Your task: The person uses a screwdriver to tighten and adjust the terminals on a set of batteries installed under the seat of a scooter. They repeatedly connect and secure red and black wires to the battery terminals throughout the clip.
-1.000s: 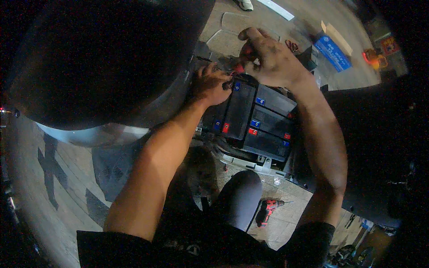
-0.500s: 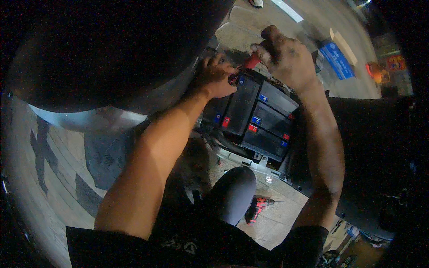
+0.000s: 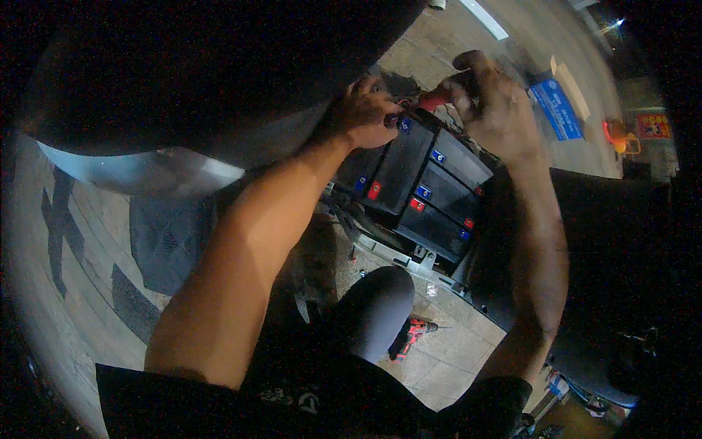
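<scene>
Pinching red piece [image 3: 436,98] with right hand [image 3: 501,110], two o'clock; cannot tell with left hand [image 3: 365,113]. Hold likely heavy, stiff battery [image 3: 401,172] by sides.

Your left hand [image 3: 365,121], one: fingers bent, at the far-left corner of the battery bay [image 3: 391,254]; exact grip unclear. Your right hand [image 3: 497,113], one: curled around a red piece [image 3: 436,99], blurred, near the bay's far edge. Batteries [image 3: 402,164], black, several: side by side, with blue and red terminal covers [image 3: 424,192]. Drill [image 3: 417,331], red and black, one: on the floor [image 3: 461,351], past the bay's near edge. Carton [image 3: 556,110], blue, flap raised, one: on the floor, beyond the bay's far-right corner.
</scene>
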`<state>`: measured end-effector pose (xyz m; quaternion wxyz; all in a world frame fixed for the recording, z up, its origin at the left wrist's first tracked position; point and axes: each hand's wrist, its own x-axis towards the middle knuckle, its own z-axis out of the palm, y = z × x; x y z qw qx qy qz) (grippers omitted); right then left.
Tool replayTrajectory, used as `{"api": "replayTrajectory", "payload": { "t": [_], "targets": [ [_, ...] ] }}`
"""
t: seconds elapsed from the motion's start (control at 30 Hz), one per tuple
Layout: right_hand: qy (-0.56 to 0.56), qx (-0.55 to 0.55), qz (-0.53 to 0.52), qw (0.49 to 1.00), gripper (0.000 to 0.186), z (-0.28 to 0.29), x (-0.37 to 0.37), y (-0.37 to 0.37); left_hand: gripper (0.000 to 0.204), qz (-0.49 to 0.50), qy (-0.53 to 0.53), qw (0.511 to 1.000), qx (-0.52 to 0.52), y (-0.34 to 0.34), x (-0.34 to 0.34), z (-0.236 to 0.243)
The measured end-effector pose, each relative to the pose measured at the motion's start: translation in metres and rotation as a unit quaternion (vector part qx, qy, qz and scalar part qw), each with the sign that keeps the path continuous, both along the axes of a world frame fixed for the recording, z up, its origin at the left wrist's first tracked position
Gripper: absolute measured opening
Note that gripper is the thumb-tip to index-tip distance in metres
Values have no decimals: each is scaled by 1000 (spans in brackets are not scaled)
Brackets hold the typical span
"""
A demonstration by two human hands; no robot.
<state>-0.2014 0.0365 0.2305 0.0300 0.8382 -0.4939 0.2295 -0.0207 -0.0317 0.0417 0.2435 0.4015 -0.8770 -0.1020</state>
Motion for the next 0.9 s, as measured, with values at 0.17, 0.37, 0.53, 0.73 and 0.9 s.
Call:
{"api": "replayTrajectory", "payload": {
  "t": [0.17,0.37,0.53,0.73,0.9],
  "targets": [
    [-22,-2,47,999,33,8,-1,0,49,-3,-12,1000,-12,2,-5,6],
    [-131,-11,25,991,36,-7,7,4,41,15,22,998,-65,-1,-10,-7],
    [38,22,-42,998,41,4,0,1,42,26,9,998,-65,1,-13,-2],
    [23,-18,-4,1000,38,4,-3,-3,48,22,-18,999,-38,-2,-14,-1],
    [-33,-8,14,999,39,-10,-8,-10,46,18,-24,999,-25,-2,-16,4]
  ]
}}
